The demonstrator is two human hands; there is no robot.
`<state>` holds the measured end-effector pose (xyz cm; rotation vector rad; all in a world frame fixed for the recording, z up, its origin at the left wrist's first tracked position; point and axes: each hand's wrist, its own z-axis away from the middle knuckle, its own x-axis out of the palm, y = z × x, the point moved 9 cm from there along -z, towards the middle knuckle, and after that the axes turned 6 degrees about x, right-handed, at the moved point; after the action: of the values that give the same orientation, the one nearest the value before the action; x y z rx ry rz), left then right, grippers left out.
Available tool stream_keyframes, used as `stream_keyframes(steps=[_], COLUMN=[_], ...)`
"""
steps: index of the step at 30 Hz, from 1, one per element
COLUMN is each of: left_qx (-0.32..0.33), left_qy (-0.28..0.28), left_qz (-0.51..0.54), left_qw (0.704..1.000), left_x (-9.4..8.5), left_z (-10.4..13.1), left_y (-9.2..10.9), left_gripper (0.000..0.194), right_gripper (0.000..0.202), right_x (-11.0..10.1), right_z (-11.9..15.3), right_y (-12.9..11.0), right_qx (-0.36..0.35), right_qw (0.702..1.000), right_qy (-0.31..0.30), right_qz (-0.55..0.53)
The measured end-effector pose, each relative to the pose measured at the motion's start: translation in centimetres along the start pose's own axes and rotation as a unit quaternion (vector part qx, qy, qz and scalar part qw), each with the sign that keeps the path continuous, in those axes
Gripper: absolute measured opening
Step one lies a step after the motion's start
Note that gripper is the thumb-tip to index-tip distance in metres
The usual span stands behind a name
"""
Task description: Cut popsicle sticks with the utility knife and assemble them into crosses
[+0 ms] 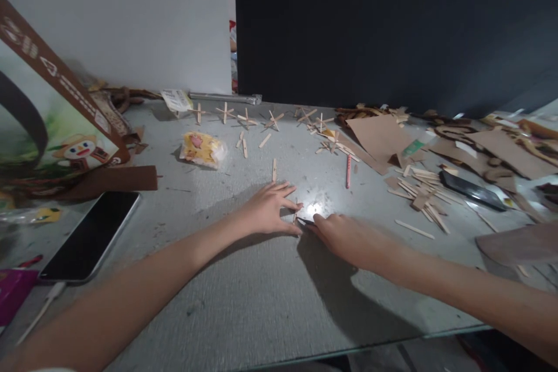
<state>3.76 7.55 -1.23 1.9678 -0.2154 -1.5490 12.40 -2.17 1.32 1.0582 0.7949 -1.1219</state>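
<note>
Near the middle of the grey table (244,302), my left hand (272,209) rests with its fingers spread, thumb and index either side of a small wooden piece (295,216). My right hand (342,235) is closed round a slim dark tool (307,221), whose tip points left at that piece. A short wooden stick (274,170) lies just beyond my left hand. Farther back stand or lie star-shaped crossed sticks (225,112) in a row, with loose short sticks (264,140) in front of them. A red pen-like stick (348,171) lies beyond my right hand.
On the left are a phone (91,237) with a cable, a printed bag (65,99) and a yellow packet (203,149). Piled wooden sticks (427,197), a black object (472,190) and brown paper scraps (379,136) cover the right. Tall panels stand behind.
</note>
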Motion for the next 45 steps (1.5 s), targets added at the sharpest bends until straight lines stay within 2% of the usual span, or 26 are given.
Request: stream_keyframes(steps=[3, 14, 24, 34, 38, 42, 45], left_qx=[-0.001, -0.001, 0.003, 0.007, 0.012, 0.019, 0.009], left_qy=[-0.002, -0.015, -0.009, -0.004, -0.002, -0.002, 0.015], left_qz=[0.004, -0.001, -0.003, 0.002, -0.001, -0.003, 0.012], left_qw=[1.0, 1.0, 1.0, 1.0, 1.0, 1.0, 1.0], left_x=[0.2, 0.0, -0.1, -0.3, -0.1, 0.0, -0.2], left_z=[-0.1, 0.0, 0.0, 0.2, 0.2, 0.1, 0.2], left_y=[-0.3, -0.2, -0.2, 0.0, -0.2, -0.1, -0.2], left_gripper=[0.062, 0.062, 0.062, 0.056, 0.06, 0.064, 0.081], right_gripper=[0.029, 0.027, 0.03, 0.029, 0.03, 0.024, 0.018], right_x=[0.0, 3.0, 2.4, 1.9, 1.4, 0.7, 0.8], right_z=[-0.2, 0.1, 0.3, 1.0, 1.0, 1.1, 0.8], right_y=[-0.1, -0.7, -1.2, -1.4, -0.6, 1.5, 2.7], right_qx=[0.001, 0.028, 0.032, 0.034, 0.029, 0.065, 0.074], right_qw=[1.0, 0.999, 0.999, 0.991, 0.992, 0.989, 0.989], right_qy=[-0.001, 0.014, 0.008, 0.079, 0.086, 0.114, 0.126], right_qz=[-0.005, 0.029, 0.043, 0.102, 0.093, 0.072, 0.021])
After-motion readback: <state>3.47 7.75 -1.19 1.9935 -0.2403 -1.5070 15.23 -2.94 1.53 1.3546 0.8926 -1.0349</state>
